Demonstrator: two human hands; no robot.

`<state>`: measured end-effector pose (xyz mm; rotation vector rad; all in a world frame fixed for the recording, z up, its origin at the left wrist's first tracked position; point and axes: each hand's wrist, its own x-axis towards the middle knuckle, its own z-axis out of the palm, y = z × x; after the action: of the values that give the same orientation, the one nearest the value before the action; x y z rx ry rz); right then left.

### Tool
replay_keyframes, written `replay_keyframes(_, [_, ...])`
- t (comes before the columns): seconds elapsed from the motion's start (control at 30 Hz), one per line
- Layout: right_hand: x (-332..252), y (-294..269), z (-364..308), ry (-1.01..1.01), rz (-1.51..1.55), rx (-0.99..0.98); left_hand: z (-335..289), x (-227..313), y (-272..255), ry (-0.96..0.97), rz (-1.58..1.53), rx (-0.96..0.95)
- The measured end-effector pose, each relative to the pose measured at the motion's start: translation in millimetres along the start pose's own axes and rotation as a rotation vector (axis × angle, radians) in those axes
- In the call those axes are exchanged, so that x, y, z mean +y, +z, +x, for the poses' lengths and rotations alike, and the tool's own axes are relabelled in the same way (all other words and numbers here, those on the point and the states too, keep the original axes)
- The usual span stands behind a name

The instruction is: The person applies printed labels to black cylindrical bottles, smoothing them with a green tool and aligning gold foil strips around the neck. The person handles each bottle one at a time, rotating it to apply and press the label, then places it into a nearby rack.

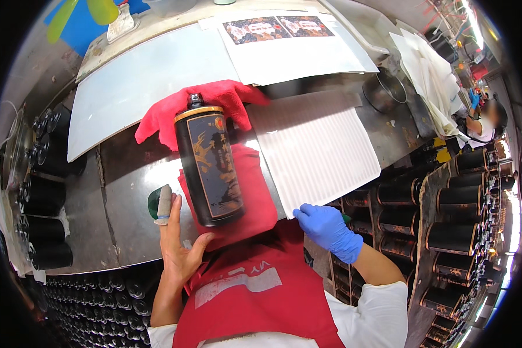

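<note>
A black bottle (206,168) with a gold band at its shoulder and a dark, gold-patterned label lies on folded red cloths (252,185), its neck pointing away from me. My left hand (178,246) is at the bottle's left with fingers stretched and thumb apart; one finger wears a pale wrap. Beside that fingertip shows a dark green piece (154,203), partly hidden. At the near corner of a white sheet with faint stripes (325,145), my blue-gloved right hand (332,232) has its fingertips closed on the edge. A bit of green shows behind this glove.
Printed label sheets (275,29) lie on white board at the back. A dark round pot (384,91) stands at the back right. Black bottles (46,214) line the left edge, and racks of black bottles (458,200) fill the right. Another person (487,122) is far right.
</note>
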<state>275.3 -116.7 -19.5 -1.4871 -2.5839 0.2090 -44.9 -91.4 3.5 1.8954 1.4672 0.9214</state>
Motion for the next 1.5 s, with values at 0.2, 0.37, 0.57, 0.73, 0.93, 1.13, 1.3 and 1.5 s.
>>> replay_keyframes(0.2, [41.7,-23.7,24.4,0.637,0.854,-0.267,-0.9,-0.5,-2.0,0.006,-0.041,0.031])
replay_keyframes(0.37, [74.9,-29.7,34.8,0.753,0.905,-0.281,-5.4,-10.1,-8.5,-0.031,-0.019,0.056])
replay_keyframes(0.57, [84.0,-79.6,103.9,0.608,0.198,0.041,0.1,-14.5,-11.2,-0.043,-0.045,0.108])
replay_keyframes(0.73, [108.6,-73.1,178.8,0.293,0.170,0.347,7.0,-7.8,-7.8,-0.043,-0.074,0.096])
replay_keyframes(0.93, [128.6,-73.8,133.9,0.331,0.705,0.391,4.7,-20.4,-12.3,-0.078,-0.041,0.095])
replay_keyframes(1.13, [144.5,-61.1,38.9,0.332,-0.003,0.181,9.1,-28.7,-5.1,-0.094,-0.029,0.088])
replay_keyframes(1.3, [134.0,-59.4,84.2,0.340,0.022,0.034,17.9,-20.3,-3.0,-0.098,-0.047,0.136])
replay_keyframes(1.5, [194.3,-90.9,126.0,0.155,-0.362,0.116,7.4,-20.7,-19.5,-0.071,0.009,0.197])
